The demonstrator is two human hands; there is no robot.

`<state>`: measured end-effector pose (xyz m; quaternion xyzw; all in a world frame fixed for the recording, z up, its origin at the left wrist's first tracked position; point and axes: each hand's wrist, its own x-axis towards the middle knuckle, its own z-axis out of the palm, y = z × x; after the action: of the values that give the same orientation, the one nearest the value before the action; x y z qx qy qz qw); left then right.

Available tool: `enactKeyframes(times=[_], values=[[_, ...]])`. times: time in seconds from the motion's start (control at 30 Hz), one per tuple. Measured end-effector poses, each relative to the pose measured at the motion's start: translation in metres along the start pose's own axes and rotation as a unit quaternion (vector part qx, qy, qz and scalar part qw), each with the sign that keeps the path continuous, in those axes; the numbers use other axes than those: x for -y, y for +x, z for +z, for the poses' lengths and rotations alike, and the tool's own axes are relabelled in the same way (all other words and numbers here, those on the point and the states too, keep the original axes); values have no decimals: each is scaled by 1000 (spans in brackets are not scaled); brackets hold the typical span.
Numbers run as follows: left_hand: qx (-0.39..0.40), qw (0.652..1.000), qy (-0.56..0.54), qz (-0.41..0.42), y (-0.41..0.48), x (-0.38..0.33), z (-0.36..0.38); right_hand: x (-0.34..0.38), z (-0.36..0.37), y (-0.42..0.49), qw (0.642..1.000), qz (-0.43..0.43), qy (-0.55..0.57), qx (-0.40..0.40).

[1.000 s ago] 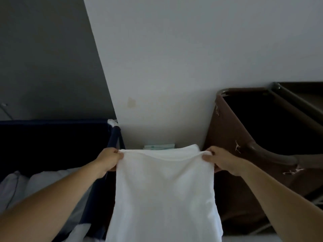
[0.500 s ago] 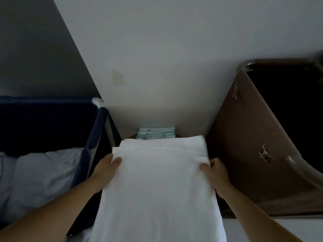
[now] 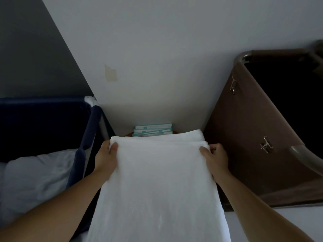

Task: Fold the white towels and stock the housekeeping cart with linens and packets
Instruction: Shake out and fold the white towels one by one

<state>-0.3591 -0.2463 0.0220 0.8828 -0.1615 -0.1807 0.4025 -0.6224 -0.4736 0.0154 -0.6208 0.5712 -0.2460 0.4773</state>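
A white terry-cloth towel [image 3: 157, 180] lies stretched lengthwise down the middle of the view, its near end running out of the bottom edge and its far end held at both corners. The left hand [image 3: 106, 159] pinches the far left corner, thumb on top of the cloth and fingers curled beneath it. The right hand [image 3: 215, 158] pinches the far right corner the same way, thumb pressed on the upper face and knuckles bunched at the edge. Just beyond the held edge a second white layer [image 3: 188, 135] shows (a fold of the same towel or another one, I cannot tell). Behind that, against the pale wall [image 3: 166, 49], sits a small stack of white-and-teal paper packets [image 3: 153, 131]. To the left stands a navy fabric hamper [image 3: 43, 123] with crumpled white bedding [image 3: 35, 180] inside it, close beside the left forearm. To the right hangs a brown fabric cart bag [image 3: 253, 137] with two metal hooks on its side and a grey tubular rail [image 3: 304, 158] along its rim, near the right hand but not touching it
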Motion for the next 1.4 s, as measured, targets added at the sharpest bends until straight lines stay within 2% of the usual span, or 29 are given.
enactKeyframes(times=[0.13, 0.37, 0.6, 0.73, 0.8, 0.9, 1.0, 1.1, 1.2, 1.4], values=[[64, 995, 58, -47, 9, 2, 3, -5, 4, -2, 999, -3, -45, 5], [105, 990, 27, -94, -29, 32, -26, -13, -20, -54, 994, 20, -92, 52], [260, 936, -122, -202, -120, 105, -52, -57, -54, -149, 980, 79, -167, 76], [285, 928, -110, -214, -150, 107, -63, -62, -60, -176, 971, 111, -189, 96], [274, 934, -80, -214, -157, 103, -66, -62, -61, -183, 972, 130, -170, 102], [250, 945, -30, -209, -164, 96, -70, -65, -62, -192, 975, 177, -67, 114], [250, 945, -27, -211, -167, 88, -76, -69, -64, -201, 971, 198, -3, 130], [259, 938, -73, -220, -165, 81, -82, -65, -64, -206, 972, 186, 0, 142], [285, 927, -123, -210, -155, 62, -90, -47, -65, -199, 979, 137, -7, 147], [250, 933, -238, -102, -112, -33, -126, 55, -73, -155, 994, -15, 45, 94]])
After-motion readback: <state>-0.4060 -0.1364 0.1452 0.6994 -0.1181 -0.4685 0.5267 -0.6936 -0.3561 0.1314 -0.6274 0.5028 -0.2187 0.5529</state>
